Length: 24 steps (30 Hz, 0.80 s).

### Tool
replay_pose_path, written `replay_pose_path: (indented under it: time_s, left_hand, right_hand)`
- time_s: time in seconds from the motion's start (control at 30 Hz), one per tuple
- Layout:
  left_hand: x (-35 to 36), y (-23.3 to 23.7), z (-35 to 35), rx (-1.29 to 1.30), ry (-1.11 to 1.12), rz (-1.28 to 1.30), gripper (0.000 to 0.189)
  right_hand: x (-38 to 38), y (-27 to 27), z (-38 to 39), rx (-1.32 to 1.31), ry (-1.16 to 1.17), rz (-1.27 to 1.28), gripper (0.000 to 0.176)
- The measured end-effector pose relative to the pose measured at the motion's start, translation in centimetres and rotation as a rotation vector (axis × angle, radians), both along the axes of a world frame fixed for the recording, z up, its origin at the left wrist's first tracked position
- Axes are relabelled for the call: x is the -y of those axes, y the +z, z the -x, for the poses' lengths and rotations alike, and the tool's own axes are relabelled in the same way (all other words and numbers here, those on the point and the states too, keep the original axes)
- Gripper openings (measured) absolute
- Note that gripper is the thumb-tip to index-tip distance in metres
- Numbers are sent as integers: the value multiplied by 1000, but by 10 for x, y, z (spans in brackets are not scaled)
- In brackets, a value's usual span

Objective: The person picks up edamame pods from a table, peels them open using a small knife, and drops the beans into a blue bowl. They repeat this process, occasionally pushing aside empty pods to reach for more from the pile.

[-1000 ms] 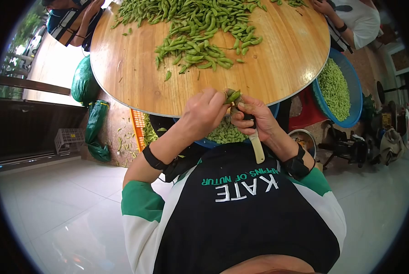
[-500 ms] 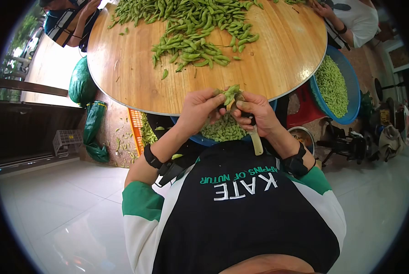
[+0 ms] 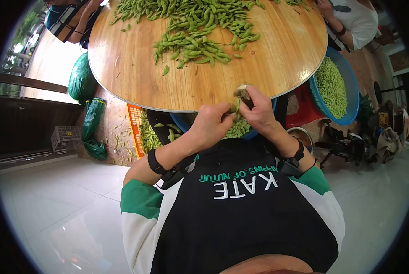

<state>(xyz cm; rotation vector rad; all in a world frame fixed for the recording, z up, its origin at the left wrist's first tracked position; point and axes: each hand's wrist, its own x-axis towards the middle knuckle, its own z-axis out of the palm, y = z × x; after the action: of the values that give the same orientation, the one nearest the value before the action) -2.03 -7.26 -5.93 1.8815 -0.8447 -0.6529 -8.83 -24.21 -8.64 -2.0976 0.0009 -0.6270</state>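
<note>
My left hand [image 3: 213, 121] is closed, its thumb and fingers pinching one end of a green soybean pod [image 3: 238, 105]. My right hand [image 3: 259, 109] grips the other end, fingers curled. A dark, brownish covering shows at the right fingertips; what it is I cannot make out. Both hands are just past the table's near edge, above a blue basin [image 3: 182, 122]. Shelled green beans [image 3: 236, 130] lie in it, partly hidden by my hands. A heap of unshelled soybean pods [image 3: 191, 43] spreads over the far part of the round wooden table [image 3: 136, 82].
An orange basket [image 3: 135, 123] with pods stands left of the basin. At right a blue tub [image 3: 351, 91] holds many shelled beans, near a red stool [image 3: 300, 112]. Green sacks [image 3: 81, 80] lie at left. Other people's arms [image 3: 339, 27] reach in at both far corners.
My right hand has turned and risen slightly, and the pale handle hanging below it is out of sight. My left hand has moved lower. The pod between them sits lower and shows less.
</note>
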Motion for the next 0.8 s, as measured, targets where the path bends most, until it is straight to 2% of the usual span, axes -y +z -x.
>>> replay_pose_path:
  time_s: [0.07, 0.13, 0.17, 0.23, 0.27, 0.33, 0.4, 0.47, 0.57, 0.73, 0.8]
  left_hand:
    - [-3, 1, 1, -10, -34, -3, 12]
    - [-7, 4, -5, -200, 96, -69, 12]
    - [-11, 3, -10, -259, 112, -67, 12]
    - [-14, 1, -12, -306, 155, -21, 12]
    - [-14, 0, -13, -350, 197, 33, 12]
    - [-11, -2, -12, -320, 186, 62, 11]
    - [-5, -3, -7, -213, 209, 118, 8]
    - [-3, -11, -8, -179, 200, 142, 9]
    - [0, -6, -5, -161, 225, 181, 12]
    - [-21, 14, -9, -89, 241, 217, 15]
    - [-51, 38, -18, 279, 231, -52, 15]
  right_hand:
    - [2, 0, 4, -85, 41, -74, 22]
    - [5, 8, 6, -291, 34, -269, 20]
    - [5, 11, 7, -290, 38, -269, 20]
    - [1, 16, 12, -72, 14, -29, 22]
    - [-1, 16, 11, -71, 18, -28, 22]
    - [-7, 14, 9, -80, 185, -54, 25]
    - [-9, 7, 7, -23, 180, 24, 26]
    - [-10, 7, 6, -171, 193, -226, 24]
    - [-7, 13, 5, -294, 267, -357, 22]
    - [-6, 14, 8, -353, 317, -324, 20]
    - [-7, 11, 12, -406, 342, -294, 18]
